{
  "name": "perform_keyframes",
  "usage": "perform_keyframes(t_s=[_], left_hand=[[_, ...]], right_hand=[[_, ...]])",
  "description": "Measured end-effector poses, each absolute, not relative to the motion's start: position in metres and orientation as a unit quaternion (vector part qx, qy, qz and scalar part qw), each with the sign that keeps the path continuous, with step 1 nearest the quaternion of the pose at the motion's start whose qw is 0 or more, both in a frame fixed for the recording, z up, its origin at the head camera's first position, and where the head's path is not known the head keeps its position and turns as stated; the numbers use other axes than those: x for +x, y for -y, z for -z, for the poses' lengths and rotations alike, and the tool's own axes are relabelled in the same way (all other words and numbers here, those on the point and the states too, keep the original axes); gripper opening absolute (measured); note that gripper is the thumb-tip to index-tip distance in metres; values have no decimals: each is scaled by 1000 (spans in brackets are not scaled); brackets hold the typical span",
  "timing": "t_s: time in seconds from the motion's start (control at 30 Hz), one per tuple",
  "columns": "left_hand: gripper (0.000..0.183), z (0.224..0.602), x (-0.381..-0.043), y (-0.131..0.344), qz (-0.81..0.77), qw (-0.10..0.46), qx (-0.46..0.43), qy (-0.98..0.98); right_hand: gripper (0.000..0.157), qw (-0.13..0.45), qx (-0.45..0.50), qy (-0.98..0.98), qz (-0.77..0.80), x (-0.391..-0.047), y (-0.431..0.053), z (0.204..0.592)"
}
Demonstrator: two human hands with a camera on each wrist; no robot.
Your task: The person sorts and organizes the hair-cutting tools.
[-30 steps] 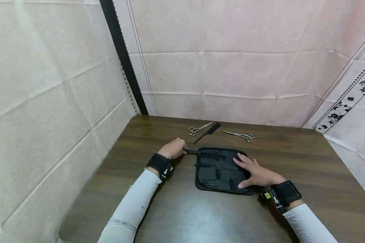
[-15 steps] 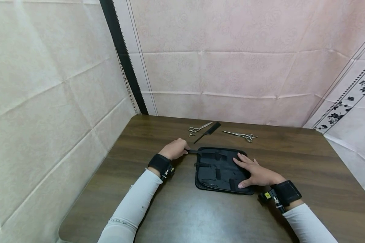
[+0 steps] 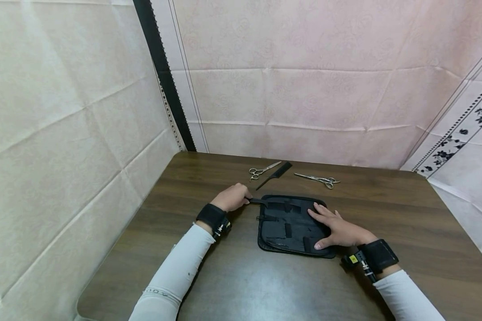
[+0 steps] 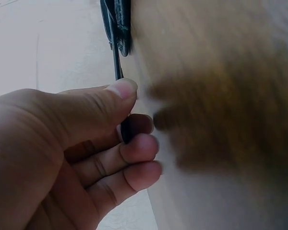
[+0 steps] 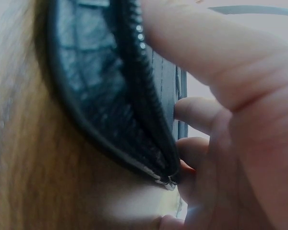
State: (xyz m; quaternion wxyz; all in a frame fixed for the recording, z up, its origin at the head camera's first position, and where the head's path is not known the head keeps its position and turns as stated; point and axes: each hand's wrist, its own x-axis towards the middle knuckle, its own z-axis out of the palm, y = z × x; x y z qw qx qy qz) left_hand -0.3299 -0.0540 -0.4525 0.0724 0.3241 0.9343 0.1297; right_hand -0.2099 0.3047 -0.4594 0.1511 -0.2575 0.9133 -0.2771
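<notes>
A black zippered case (image 3: pixel 277 232) lies on the table, its upper face fitted with several elastic loops. My left hand (image 3: pixel 231 197) is at its far left corner and pinches a thin, flat black bar (image 3: pixel 256 201) between thumb and fingers. The bar's far end overlaps the case's top left corner; what kind of tool it is I cannot tell. In the left wrist view the bar (image 4: pixel 117 64) runs from my thumb to the case (image 4: pixel 120 24). My right hand (image 3: pixel 337 227) rests spread on the case's right side. The right wrist view shows the zipper edge (image 5: pixel 146 81) beside the thumb.
Beyond the case, a pair of scissors (image 3: pixel 265 170), a black comb (image 3: pixel 276 174) with a thin tail, and a second pair of scissors (image 3: pixel 317 179) lie on the wooden table (image 3: pixel 225 276). Cloth-covered walls (image 3: pixel 305 89) stand behind the table and on its left.
My left hand has shifted slightly to the right, and the black bar reaches a little further over the case. My right hand and the case have stayed in place.
</notes>
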Motion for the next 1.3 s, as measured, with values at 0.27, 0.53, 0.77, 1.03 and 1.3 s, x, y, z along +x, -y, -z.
perform_keyframes(t_s=[0.27,0.53,0.77,1.03,1.3], left_hand=[[21,452,-329,52,-133,65,326,-934],[23,455,-328,48,-121,57,333,-933],[25,453,-325,45,-109,56,328,-937],[26,452,-325,46,-106,53,329,-937],[26,454,-325,42,-105,50,338,-934]], right_hand=[[104,151,-257,-914,275,-210,-305,460],[105,154,-252,-916,270,-210,-305,460],[105,151,-255,-915,274,-210,-306,460],[105,152,-254,-916,272,-212,-306,461],[105,154,-252,-916,270,-212,-306,461]])
